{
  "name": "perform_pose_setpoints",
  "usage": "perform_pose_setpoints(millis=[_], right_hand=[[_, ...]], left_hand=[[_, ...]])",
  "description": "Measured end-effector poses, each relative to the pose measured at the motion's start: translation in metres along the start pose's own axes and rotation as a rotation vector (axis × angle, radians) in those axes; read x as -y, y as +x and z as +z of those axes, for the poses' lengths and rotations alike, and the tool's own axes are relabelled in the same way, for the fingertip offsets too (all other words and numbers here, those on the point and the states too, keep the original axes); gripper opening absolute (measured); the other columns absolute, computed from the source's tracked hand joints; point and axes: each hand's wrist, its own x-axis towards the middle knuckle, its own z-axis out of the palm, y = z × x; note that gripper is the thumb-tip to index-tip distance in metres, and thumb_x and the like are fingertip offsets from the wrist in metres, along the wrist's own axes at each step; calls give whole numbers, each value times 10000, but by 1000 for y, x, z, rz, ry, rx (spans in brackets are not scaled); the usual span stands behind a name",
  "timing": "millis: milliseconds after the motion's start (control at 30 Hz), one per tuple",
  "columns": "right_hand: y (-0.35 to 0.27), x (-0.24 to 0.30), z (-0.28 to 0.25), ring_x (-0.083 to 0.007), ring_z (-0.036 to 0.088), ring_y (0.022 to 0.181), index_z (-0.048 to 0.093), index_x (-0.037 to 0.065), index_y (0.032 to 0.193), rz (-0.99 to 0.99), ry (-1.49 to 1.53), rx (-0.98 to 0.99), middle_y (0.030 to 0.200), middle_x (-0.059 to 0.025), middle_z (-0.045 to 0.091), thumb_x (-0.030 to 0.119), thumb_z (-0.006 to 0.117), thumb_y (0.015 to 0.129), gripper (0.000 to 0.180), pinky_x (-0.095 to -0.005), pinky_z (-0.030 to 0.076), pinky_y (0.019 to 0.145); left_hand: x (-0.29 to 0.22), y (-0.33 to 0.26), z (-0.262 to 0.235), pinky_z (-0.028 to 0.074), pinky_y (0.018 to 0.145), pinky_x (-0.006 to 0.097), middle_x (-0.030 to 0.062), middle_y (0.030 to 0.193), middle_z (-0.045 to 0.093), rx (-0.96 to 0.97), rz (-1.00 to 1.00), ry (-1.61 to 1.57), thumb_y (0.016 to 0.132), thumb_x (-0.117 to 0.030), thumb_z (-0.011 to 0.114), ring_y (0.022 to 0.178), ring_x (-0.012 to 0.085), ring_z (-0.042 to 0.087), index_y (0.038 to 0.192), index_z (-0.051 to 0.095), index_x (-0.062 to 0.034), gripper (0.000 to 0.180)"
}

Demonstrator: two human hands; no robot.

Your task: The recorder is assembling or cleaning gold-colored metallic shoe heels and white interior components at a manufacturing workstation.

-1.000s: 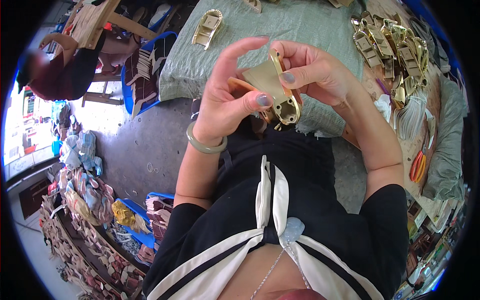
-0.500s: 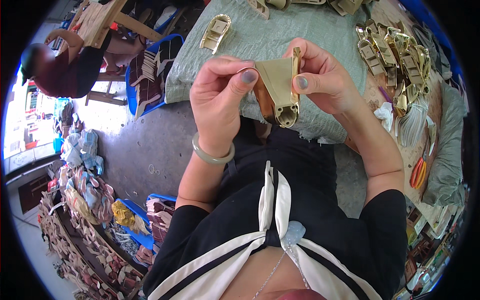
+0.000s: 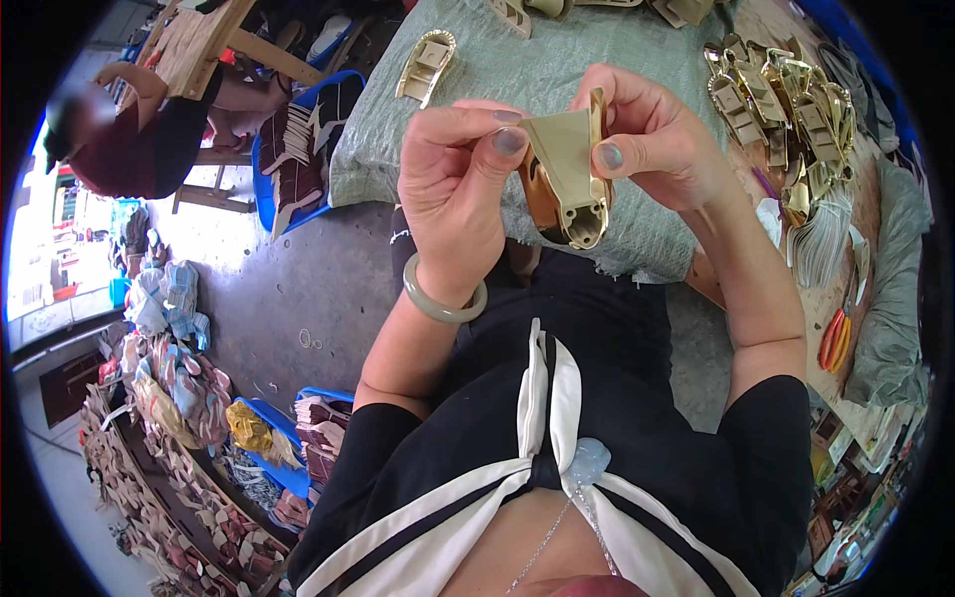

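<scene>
Up close over the lap, the gold shoe upper (image 3: 565, 179) stands with its long axis upright, pinched between left hand (image 3: 453, 189) and right hand (image 3: 657, 139) fingertips, equally near.

Shoe workshop, gold shoe uppers (image 3: 786, 109) heaped on cloth-covered bench (image 3: 637, 60), leather pieces (image 3: 298, 139) in crates

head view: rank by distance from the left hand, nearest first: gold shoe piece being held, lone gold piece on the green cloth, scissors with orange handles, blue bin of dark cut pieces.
From the left hand:
1. Gold shoe piece, held between both hands, at its fingertips.
2. Lone gold piece, on the green cloth, up and slightly left.
3. Blue bin of dark cut pieces, to the left past the cloth edge; close to item 2, hard to separate.
4. Scissors with orange handles, far right.
</scene>
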Motion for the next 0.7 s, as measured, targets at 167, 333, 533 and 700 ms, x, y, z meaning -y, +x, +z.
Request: perform_pose_setpoints(millis=[167, 333, 533, 700], right_hand=[[0, 1, -2, -52, 563, 583, 538, 75, 854, 49, -24, -6, 725, -3, 603, 115, 686, 779, 170, -177, 445, 501], [0, 1, -6, -69, 546, 696, 527, 71, 894, 141, -74, -6, 773, 1, 579, 146, 712, 759, 241, -207, 428, 613], [0, -1, -3, -70, 549, 703, 529, 70, 904, 124, -79, 14, 803, 5, 574, 132, 707, 758, 238, -215, 435, 635], [0, -9, -4, -57, 555, 615, 534, 80, 882, 67, 2, -34, 740, 3, 587, 102, 665, 796, 159, -188, 426, 544]], left_hand=[[-1, -2, 1, 445, 668, 206, 68, 840, 577, -45, -67, -21, 858, -12, 608, 726, 94, 532, 932, 496, -20, 134], [-1, 1, -5, 434, 632, 193, 33, 802, 576, -51, -232, 1, 885, -97, 603, 692, 76, 527, 927, 506, -27, 126], [1, 7, -7, 455, 631, 218, 14, 789, 579, -152, -612, -342, 945, -261, 508, 675, 86, 551, 948, 532, -42, 220], [-17, 9, 7, 475, 649, 231, 19, 814, 597, -153, -752, -432, 947, -257, 494, 708, 103, 584, 933, 545, -38, 225]])
